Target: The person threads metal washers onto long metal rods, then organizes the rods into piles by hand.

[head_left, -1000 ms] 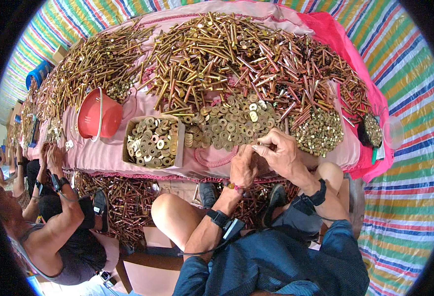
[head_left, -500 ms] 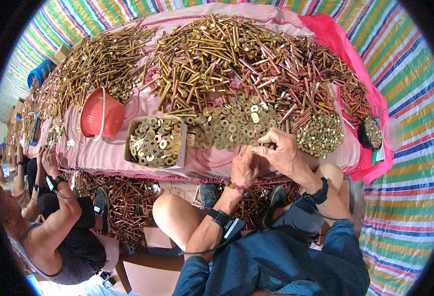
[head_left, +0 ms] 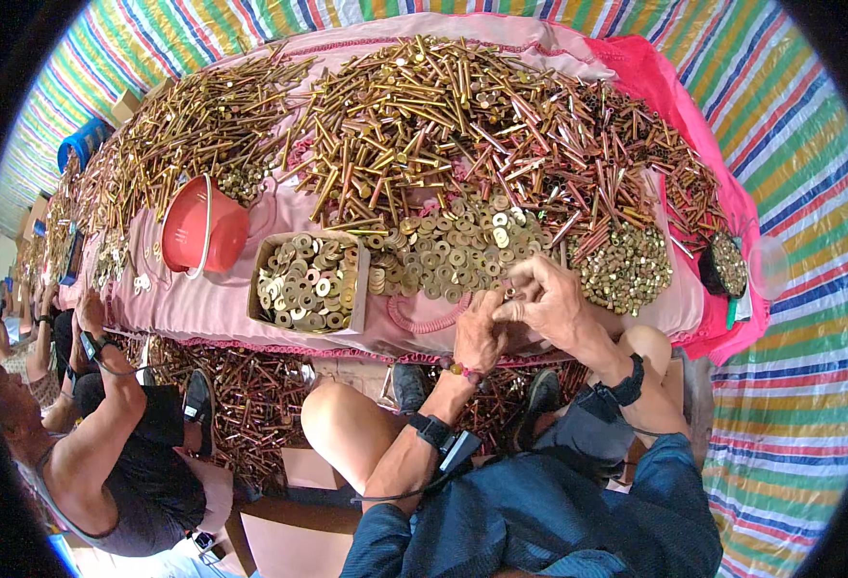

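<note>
My left hand [head_left: 480, 332] is closed in front of the loose washers, its fingertips pinched around something small that I cannot make out. Right beside it, my right hand [head_left: 547, 303] has its fingers bent and meets the left at the fingertips; a small piece between them is too small to name. Just beyond both hands lies a spread of brass-coloured washers [head_left: 453, 252]. To the right of my right hand is a heap of small nuts [head_left: 626, 270]. Long metal bolts [head_left: 395, 125] are piled behind the washers.
A cardboard box [head_left: 359, 294] full of washers stands left of my hands, with a red bucket [head_left: 226, 236] tipped beyond it. A black bowl [head_left: 727, 265] of small parts sits at the right end. More bolts [head_left: 250, 414] lie below the table edge. Another person [head_left: 106, 424] works at the left.
My right hand's fingers have shifted at the left hand's fingertips, the index finger now raised more. Both hands stay together in nearly the same place. The whole view has moved slightly.
</note>
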Motion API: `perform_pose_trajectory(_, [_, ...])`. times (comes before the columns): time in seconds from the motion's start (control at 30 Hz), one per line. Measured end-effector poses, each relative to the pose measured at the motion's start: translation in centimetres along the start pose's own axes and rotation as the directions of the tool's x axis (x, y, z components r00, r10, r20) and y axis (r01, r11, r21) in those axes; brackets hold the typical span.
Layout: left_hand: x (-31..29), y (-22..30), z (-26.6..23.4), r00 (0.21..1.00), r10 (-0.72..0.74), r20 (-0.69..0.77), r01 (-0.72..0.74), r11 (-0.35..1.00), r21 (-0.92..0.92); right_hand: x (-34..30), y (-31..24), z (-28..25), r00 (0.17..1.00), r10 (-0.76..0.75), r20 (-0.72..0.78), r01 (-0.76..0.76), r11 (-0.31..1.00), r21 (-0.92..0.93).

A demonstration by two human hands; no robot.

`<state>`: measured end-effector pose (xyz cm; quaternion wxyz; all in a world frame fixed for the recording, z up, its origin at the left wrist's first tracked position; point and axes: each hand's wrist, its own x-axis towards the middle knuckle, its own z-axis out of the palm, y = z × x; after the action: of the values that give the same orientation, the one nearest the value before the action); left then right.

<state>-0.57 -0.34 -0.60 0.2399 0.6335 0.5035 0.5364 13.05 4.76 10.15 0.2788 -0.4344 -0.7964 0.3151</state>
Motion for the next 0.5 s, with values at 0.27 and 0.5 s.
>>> perform_pose_trajectory(0.27, [0.0,-0.2,-0.3,1.000,0.006,0.028,-0.005,0.999,-0.033,-0.4,0.3,0.1,0.990,-0.131,-0.050,0.130,0.991,-0.029])
perform_pose_trajectory(0.5, [-0.1,0.0,0.0,0.998,-0.059,0.012,0.059,0.997,-0.039,-0.2,0.1,0.3,0.989,-0.133,-0.070,0.133,0.991,-0.004])
